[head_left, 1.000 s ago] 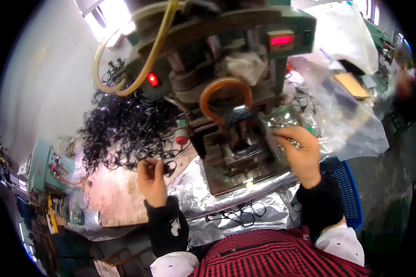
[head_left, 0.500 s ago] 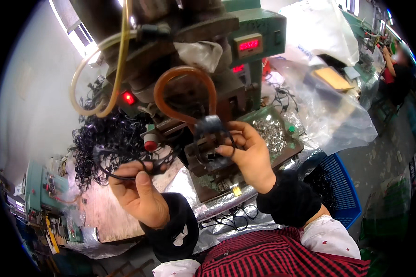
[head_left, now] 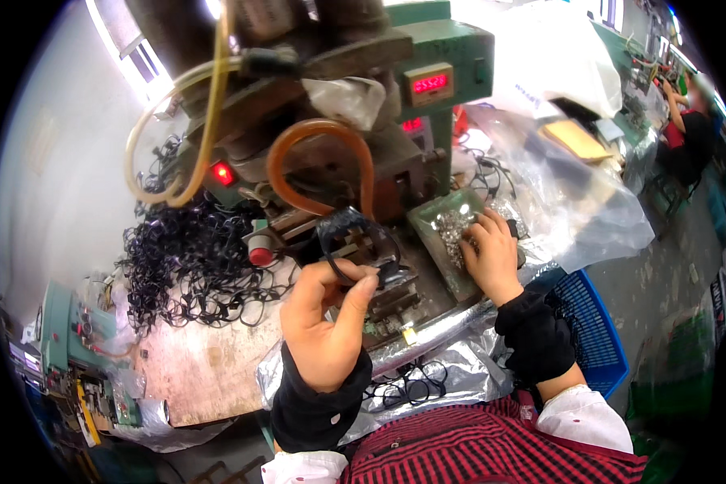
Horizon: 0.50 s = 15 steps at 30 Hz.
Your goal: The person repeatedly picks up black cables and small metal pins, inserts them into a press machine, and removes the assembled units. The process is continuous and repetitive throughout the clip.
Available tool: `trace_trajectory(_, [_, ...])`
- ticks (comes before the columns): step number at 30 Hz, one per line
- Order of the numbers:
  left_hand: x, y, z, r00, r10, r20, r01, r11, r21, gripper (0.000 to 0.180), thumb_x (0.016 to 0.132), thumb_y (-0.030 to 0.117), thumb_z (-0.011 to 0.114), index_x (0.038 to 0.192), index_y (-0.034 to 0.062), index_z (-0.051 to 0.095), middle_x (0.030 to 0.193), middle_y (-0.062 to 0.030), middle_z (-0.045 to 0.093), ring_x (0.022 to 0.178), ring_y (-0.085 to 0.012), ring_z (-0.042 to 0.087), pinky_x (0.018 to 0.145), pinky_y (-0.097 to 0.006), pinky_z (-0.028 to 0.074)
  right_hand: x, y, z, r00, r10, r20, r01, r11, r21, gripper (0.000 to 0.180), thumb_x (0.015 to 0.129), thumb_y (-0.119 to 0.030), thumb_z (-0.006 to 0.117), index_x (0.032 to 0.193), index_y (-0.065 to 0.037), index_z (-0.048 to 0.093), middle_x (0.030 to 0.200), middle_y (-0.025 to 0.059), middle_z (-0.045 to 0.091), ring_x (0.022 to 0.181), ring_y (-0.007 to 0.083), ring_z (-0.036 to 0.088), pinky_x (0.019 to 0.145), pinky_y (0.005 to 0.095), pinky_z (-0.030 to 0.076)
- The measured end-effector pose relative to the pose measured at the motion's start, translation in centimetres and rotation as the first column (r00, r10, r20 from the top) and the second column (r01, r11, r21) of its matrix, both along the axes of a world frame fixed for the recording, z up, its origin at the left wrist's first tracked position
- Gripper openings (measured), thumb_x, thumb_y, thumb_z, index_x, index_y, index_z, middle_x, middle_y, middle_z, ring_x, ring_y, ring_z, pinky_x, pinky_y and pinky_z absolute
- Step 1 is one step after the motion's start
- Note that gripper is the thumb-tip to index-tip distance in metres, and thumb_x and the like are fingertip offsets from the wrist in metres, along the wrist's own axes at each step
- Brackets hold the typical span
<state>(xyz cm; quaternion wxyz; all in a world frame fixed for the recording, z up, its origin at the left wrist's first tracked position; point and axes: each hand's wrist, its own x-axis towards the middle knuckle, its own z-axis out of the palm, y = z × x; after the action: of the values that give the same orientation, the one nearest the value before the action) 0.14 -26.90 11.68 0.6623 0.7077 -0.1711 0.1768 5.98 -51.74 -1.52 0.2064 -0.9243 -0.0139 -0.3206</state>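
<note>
My left hand (head_left: 327,319) is closed, pinching a black eyeglass frame (head_left: 383,246) between thumb and fingers. This frame is tilted just in front of the machine's metal fixture (head_left: 395,302), below a looped orange-brown hose (head_left: 276,161); whether they touch I cannot tell. Over to the right, my right hand (head_left: 494,254) reaches into a green tray (head_left: 429,230) of small shiny metal parts (head_left: 452,230). Its fingers are bent down and apart among the parts, with nothing visible held in them.
A tangled heap of black frames (head_left: 185,266) lies left of the machine (head_left: 363,48), beside a red button (head_left: 260,252). More frames (head_left: 415,385) rest on silver foil near me. At right are a blue basket (head_left: 593,323) and clear plastic (head_left: 593,214). Another person (head_left: 690,129) works farther off.
My left hand has moved right to the fixture and holds the frame there. My right hand has let go of the piece at the fixture and moved right into the parts tray.
</note>
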Motion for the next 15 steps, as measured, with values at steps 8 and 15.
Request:
trace_trajectory(8, [-0.3,-0.8,0.1,0.999,0.043,0.018,-0.044,0.997,0.071,0.01,0.086,-0.001,0.069,0.093,-0.0023,0.062,0.086,-0.0056,0.068,0.077,-0.0091,0.063,0.071,-0.022,0.049,1.0,-0.3,-0.1,0.996,0.076,0.039,-0.082,0.983,0.163,0.011,0.077,-0.013,0.07,0.086,-0.007,0.066,0.107,0.0132,0.065,0.111,0.0342,0.057,0.087,0.0431,0.048])
trace_trajectory(15, [-0.3,-1.1,-0.7,0.973,0.101,0.21,-0.133,0.98,0.146,0.014,0.082,-0.005,0.071,0.093,-0.002,0.064,0.087,-0.0095,0.071,0.08,-0.0152,0.068,0.073,-0.026,0.052,3.6,0.5,1.0,0.915,0.401,-0.046,-0.398,0.88,-0.261,0.012,0.077,-0.005,0.065,0.088,-0.002,0.064,0.117,0.0136,0.062,0.116,0.0311,0.056,0.088,0.0436,0.049])
